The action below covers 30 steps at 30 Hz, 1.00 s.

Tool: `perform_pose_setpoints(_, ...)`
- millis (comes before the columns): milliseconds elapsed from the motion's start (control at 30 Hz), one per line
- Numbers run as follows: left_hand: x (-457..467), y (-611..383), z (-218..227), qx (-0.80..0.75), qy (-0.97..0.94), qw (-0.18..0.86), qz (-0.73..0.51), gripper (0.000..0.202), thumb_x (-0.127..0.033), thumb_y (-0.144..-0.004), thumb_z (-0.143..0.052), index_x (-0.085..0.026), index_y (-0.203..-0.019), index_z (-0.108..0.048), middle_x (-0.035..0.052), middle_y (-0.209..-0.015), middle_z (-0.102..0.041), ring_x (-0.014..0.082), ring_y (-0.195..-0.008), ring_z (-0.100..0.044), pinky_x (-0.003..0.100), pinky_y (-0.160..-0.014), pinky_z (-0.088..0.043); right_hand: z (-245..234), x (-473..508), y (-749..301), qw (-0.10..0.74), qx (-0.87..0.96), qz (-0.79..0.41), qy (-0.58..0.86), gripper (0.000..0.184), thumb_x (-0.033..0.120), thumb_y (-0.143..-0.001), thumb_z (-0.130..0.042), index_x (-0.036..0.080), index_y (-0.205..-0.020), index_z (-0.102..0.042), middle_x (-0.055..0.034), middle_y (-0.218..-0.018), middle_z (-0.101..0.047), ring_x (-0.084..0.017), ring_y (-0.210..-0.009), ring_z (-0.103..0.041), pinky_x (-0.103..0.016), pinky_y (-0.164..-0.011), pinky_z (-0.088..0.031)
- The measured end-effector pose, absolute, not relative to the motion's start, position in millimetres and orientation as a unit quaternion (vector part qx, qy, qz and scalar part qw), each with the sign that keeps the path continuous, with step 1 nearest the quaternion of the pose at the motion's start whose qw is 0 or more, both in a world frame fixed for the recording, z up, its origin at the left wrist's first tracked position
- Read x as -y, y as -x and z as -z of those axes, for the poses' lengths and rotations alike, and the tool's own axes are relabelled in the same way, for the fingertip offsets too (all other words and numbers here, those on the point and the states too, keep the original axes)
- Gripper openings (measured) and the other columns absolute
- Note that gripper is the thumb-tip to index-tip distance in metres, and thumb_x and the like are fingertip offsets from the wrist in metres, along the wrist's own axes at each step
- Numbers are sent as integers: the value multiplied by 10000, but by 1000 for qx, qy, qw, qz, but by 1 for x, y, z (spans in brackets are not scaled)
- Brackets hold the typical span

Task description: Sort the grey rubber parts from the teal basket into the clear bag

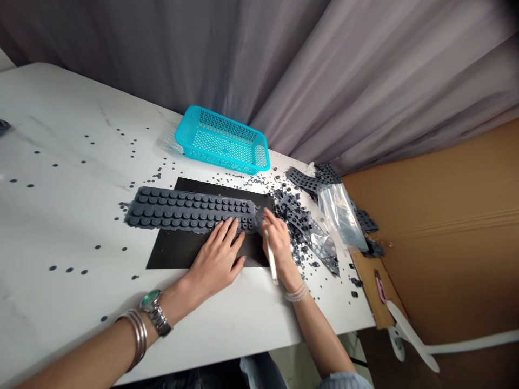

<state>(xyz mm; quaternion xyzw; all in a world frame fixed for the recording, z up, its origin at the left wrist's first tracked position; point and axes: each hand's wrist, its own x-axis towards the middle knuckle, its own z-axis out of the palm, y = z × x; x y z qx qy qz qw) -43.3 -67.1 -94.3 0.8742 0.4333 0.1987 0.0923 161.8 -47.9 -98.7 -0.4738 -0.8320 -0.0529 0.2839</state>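
Note:
My left hand [214,259] lies flat, fingers apart, with its fingertips on the lower edge of a long dark grey rubber sheet of round buttons [188,212]. The sheet rests on a black mat [174,251]. My right hand [278,243] grips a slim white stick [271,260], its fingertips at the sheet's right end. To the right of that hand lies a heap of torn, holed rubber scraps [294,216] and loose dark buttons.
A turquoise plastic basket [222,140] stands at the far edge of the white marble-look table [68,129], with loose dark buttons scattered across the tabletop. A clear plastic bag [339,216] lies among scraps at right. Grey curtains hang behind, and brown cardboard [438,232] stands at right.

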Motion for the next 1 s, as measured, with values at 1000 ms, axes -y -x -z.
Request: perform_pose_setpoints(1000, 72, 41, 100, -432, -869, 108, -217, 540, -403, -912, -457, -84, -1344, -514, 289, -1524, -256, 375, -1433, -189, 510, -1147, -265, 92, 27, -142, 237, 887, -8, 396, 185, 130, -958, -429, 221, -980, -588, -102, -1188, -696, -214, -1341, -454, -470, -1024, -421)
